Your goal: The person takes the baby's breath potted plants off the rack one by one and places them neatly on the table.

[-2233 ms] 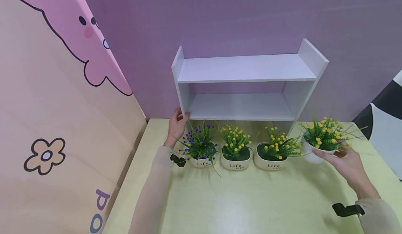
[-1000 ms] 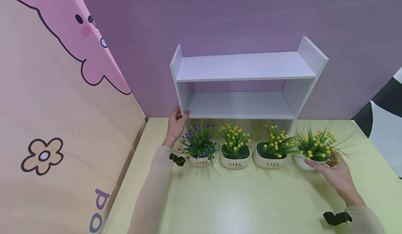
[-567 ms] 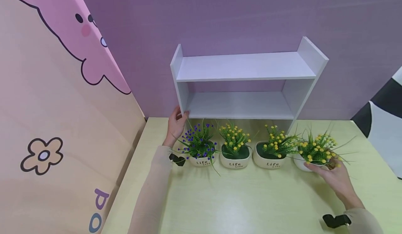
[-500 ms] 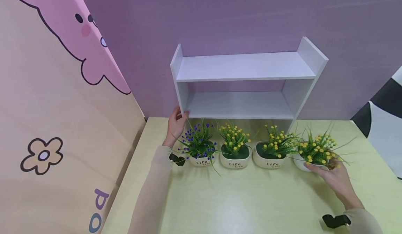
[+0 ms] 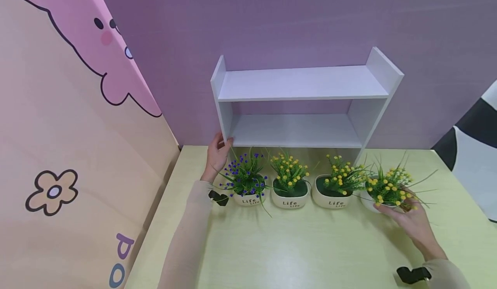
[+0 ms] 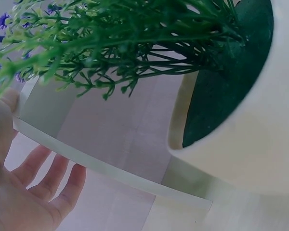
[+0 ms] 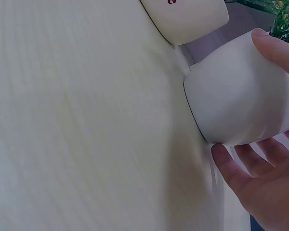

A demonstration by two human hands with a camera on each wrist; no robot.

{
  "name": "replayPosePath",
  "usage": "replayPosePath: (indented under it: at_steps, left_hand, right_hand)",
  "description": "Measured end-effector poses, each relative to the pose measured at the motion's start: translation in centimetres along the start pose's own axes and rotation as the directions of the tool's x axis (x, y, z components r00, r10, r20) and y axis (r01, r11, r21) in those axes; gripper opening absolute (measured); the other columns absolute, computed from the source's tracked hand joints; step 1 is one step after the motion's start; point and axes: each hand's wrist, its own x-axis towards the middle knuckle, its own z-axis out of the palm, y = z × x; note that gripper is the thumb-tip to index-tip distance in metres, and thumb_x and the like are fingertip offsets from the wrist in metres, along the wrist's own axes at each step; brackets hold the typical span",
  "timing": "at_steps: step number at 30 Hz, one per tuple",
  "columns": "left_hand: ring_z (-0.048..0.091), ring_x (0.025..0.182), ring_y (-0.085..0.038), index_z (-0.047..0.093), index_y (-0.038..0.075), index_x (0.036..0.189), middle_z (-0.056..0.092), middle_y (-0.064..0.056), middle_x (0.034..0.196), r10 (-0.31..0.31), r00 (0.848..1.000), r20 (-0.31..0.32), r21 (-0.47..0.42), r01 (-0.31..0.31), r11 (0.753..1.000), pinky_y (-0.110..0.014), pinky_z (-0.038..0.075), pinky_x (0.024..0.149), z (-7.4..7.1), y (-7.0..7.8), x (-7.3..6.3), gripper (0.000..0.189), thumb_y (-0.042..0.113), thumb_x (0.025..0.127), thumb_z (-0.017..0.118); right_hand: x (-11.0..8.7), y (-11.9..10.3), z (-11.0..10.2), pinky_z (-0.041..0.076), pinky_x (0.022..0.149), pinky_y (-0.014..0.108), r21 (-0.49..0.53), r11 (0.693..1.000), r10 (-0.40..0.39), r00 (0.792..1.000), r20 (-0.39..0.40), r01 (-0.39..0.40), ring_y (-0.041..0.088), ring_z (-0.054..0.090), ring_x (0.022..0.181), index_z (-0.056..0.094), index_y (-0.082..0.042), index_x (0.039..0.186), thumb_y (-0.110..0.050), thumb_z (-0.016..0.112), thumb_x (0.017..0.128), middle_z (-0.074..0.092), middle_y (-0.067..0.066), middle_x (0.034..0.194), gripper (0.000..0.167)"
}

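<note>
My left hand holds the left side panel of a white two-tier shelf, thumb in front and fingers behind. In the left wrist view those fingers lie along the panel's edge. At the right end of a row of potted artificial plants, my right hand grips a white pot with yellow flowers. The right wrist view has this pot with its base at the tabletop, thumb at the rim and fingers around the far side.
Left of the held pot stand a yellow-flowered pot, another yellow-flowered pot and a purple-flowered pot, each lettered "Life". They line up before the shelf on a pale wooden table. A purple wall rises behind.
My right hand has brought the yellow-flowered pot left and down to the table, beside the row. In the last half second it shifts only slightly. The left hand keeps its hold on the shelf.
</note>
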Motion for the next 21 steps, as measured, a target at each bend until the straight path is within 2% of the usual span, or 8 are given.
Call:
replayPosePath:
  at_steps: [4, 7, 8, 10, 12, 15, 18, 21]
  left_hand:
    - [0.063, 0.132, -0.044, 0.05, 0.012, 0.159, 0.059, -0.023, 0.149, -0.007, 1.0, -0.007, 0.008, 0.007, 1.0, -0.061, 0.052, 0.109, 0.1, 0.0, 0.0, 0.052, 0.026, 0.11, 0.061]
    - [0.064, 0.131, -0.044, 0.049, 0.012, 0.159, 0.06, -0.024, 0.148, -0.003, 1.0, -0.004, 0.02, 0.003, 1.0, -0.06, 0.053, 0.108, 0.2, 0.0, 0.2, 0.052, 0.027, 0.11, 0.06]
    - [0.064, 0.131, -0.044, 0.049, 0.012, 0.159, 0.061, -0.024, 0.147, -0.005, 1.0, -0.005, 0.027, 0.005, 1.0, -0.06, 0.053, 0.108, 0.2, 0.0, 0.3, 0.052, 0.027, 0.11, 0.06]
    - [0.064, 0.131, -0.044, 0.05, 0.012, 0.159, 0.062, -0.025, 0.146, -0.009, 1.0, -0.004, 0.041, 0.009, 0.999, -0.06, 0.054, 0.107, 0.3, -0.1, 0.4, 0.052, 0.029, 0.111, 0.059]
    - [0.064, 0.13, -0.044, 0.051, 0.012, 0.158, 0.062, -0.024, 0.145, -0.018, 1.0, 0.0, 0.057, 0.018, 0.998, -0.06, 0.054, 0.107, 0.3, -0.1, 0.4, 0.051, 0.03, 0.111, 0.059]
    - [0.065, 0.129, -0.042, 0.052, 0.013, 0.157, 0.064, -0.023, 0.142, -0.042, 0.999, 0.021, 0.115, 0.04, 0.993, -0.059, 0.054, 0.107, 0.1, 0.0, 0.3, 0.051, 0.034, 0.111, 0.058]
    - [0.066, 0.128, -0.04, 0.053, 0.014, 0.157, 0.065, -0.022, 0.141, -0.068, 0.996, 0.051, 0.193, 0.057, 0.98, -0.058, 0.054, 0.107, -0.3, 0.1, 0.0, 0.053, 0.041, 0.111, 0.056]
    - [0.066, 0.127, -0.04, 0.053, 0.013, 0.156, 0.065, -0.021, 0.142, -0.086, 0.994, 0.072, 0.248, 0.066, 0.967, -0.057, 0.053, 0.107, -0.8, 0.2, -0.6, 0.054, 0.043, 0.111, 0.053]
  right_hand:
    - [0.1, -0.2, -0.1, 0.045, 0.09, 0.048, -0.008, 1.0, 0.006, 1.0, 0.013, -0.006, 0.056, 0.04, 0.129, 0.007, -0.008, 0.172, -0.038, 0.08, 0.097, 0.026, 0.047, 0.155, 0.109]
    - [0.3, -0.6, -0.5, 0.043, 0.1, 0.066, -0.011, 1.0, 0.011, 0.999, 0.042, -0.011, 0.061, 0.035, 0.136, 0.004, -0.001, 0.171, -0.039, 0.077, 0.099, 0.022, 0.05, 0.159, 0.11]
    - [0.3, -0.9, -0.7, 0.042, 0.104, 0.066, -0.013, 1.0, 0.013, 0.999, 0.05, -0.012, 0.062, 0.034, 0.138, 0.002, 0.0, 0.17, -0.039, 0.076, 0.1, 0.021, 0.05, 0.16, 0.109]
    - [0.3, -1.2, -1.2, 0.049, 0.1, 0.056, -0.036, 0.999, 0.001, 0.999, 0.05, 0.001, 0.062, 0.036, 0.136, 0.001, 0.0, 0.17, -0.04, 0.075, 0.1, 0.023, 0.051, 0.159, 0.11]
    - [0.2, -1.6, -1.6, 0.053, 0.089, 0.037, -0.051, 0.999, -0.015, 0.999, 0.039, 0.017, 0.06, 0.038, 0.133, 0.0, -0.007, 0.172, -0.04, 0.074, 0.1, 0.027, 0.05, 0.158, 0.109]
    - [-0.5, -2.1, -2.5, 0.043, 0.075, 0.017, -0.07, 0.996, -0.058, 0.998, 0.035, 0.061, 0.057, 0.039, 0.136, -0.005, -0.024, 0.173, -0.038, 0.073, 0.102, 0.028, 0.041, 0.164, 0.107]
    - [-1.4, -2.6, -3.3, 0.039, 0.08, 0.008, -0.049, 0.991, -0.125, 0.992, 0.021, 0.126, 0.028, 0.039, 0.149, -0.004, -0.037, 0.172, -0.032, 0.072, 0.103, 0.031, 0.013, 0.173, 0.102]
    - [-2.3, -3.5, -3.9, 0.035, 0.088, -0.001, -0.027, 0.98, -0.199, 0.98, -0.028, 0.199, -0.007, 0.037, 0.14, 0.001, -0.038, 0.172, -0.024, 0.073, 0.103, 0.039, -0.015, 0.16, 0.101]
